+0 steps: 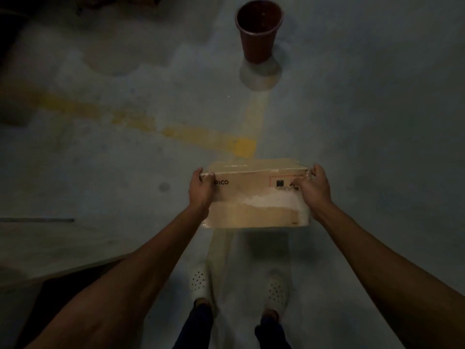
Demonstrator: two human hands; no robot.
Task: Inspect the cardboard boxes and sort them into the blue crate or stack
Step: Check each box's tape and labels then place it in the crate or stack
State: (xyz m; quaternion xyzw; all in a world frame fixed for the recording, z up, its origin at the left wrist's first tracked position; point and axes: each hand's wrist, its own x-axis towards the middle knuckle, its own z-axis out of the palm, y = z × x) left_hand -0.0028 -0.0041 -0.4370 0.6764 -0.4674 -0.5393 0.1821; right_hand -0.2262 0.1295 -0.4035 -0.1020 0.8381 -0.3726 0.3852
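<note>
Dim grey concrete floor (100, 172), seen from above. At centre a cardboard box (256, 197) is held clear of the floor, level, in front of the standing person. The left hand (201, 187) grips its left end and the right hand (314, 185) its right end, fingers (302, 181) of each clamped round the upper corners. The box is closed and taped; its near face bears print and a pale scuffed patch. It looks stiff and fairly light, judging by the corner hold alone. Glossy tape at the edges may be slippery, so the bare card of the two short ends seems the surest purchase. Beyond lie yellow floor lines (242, 146) and, farther, a reddish bucket (259, 34); white shoes (198, 280) are nearest. Neither blue crate nor stack is visible.
</note>
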